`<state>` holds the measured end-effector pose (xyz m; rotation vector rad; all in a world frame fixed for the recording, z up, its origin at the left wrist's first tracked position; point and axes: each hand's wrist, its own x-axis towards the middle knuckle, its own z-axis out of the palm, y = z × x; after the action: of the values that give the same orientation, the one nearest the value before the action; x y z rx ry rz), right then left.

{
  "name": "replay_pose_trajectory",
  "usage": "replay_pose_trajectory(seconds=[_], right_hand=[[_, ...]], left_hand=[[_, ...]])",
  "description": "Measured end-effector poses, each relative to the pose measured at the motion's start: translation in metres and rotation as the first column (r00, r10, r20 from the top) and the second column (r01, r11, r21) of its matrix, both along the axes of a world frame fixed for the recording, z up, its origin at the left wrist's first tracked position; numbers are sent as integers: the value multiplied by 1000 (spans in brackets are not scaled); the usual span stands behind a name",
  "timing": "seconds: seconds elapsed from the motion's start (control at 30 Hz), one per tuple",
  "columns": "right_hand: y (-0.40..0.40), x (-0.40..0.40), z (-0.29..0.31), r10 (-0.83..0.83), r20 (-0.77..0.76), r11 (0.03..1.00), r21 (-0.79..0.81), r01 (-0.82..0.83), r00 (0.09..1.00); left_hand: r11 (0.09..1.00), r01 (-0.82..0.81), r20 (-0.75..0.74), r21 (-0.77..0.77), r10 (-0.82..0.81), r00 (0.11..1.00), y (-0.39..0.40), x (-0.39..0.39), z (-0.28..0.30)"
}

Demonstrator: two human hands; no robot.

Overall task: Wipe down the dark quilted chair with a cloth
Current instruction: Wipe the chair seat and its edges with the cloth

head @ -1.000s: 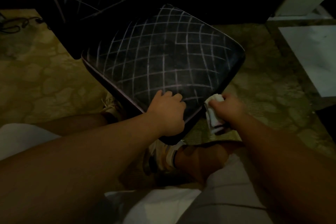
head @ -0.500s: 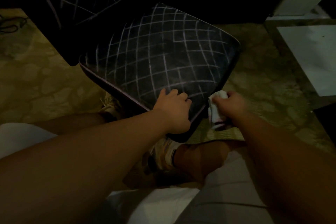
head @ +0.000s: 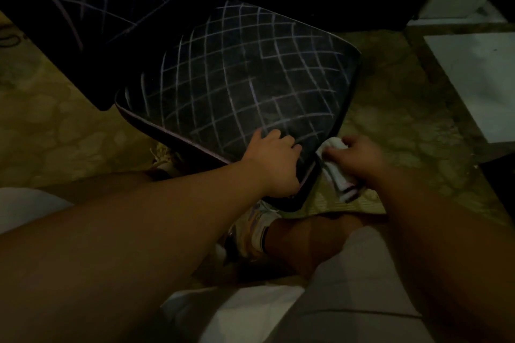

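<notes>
Head view, dim light: you crouch over the chair seat (head: 239, 78), a dark cushion crossed by pale quilting lines, which fills the middle of the frame with one corner pointing toward you. Your left hand (head: 274, 166) grips that near corner, fingers curled over the top of the cushion and the palm against its edge. Your right hand (head: 359, 159) holds the cloth (head: 338, 172), a bunched white rag with a dark stripe near its lower end, fingers wrapped around it. The cloth sits just beside the right-hand edge of the seat, close to the near corner; whether it actually touches the trim is hard to tell in the gloom. Behind the seat, at upper left, rises the chair back (head: 92, 0), dark with the same pale stitching. Under the chair lies a patterned carpet (head: 50, 122) in muted yellow-green. Your shoe (head: 250, 234) shows below the seat corner, between your forearms, with a pale sock above it. At the right edge stands a white piece of furniture (head: 479, 75), well apart from the chair.
</notes>
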<state>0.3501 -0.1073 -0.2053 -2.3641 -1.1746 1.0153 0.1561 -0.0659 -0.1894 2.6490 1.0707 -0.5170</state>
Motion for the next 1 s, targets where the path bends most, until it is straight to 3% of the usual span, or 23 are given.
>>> replay_pose_trajectory(seconds=[0.07,0.23,0.43,0.63,0.8,1.0], right_hand=[[-3,3,0,54,4,997,-50,-54,999],[-3,2,-3,-105,51,993,62,102,993],[-7,-1,3,48,26,999,-28,-47,999],[-5,-6,5,-20,84,1000,23,18,996],[-7,-3,7,104,16,989,-106,-102,994],[-5,-9,4,18,95,999,-39,-14,995]], left_hand=[[1000,-9,-3,-11,9,1000,0,1,1],[998,-35,41,-47,37,998,-2,0,7],[994,-111,177,24,105,979,-24,-23,5],[986,-154,144,60,144,979,-36,-46,-2],[990,-139,104,22,136,985,-33,-46,2],[989,-147,74,-14,148,986,-32,-43,3]])
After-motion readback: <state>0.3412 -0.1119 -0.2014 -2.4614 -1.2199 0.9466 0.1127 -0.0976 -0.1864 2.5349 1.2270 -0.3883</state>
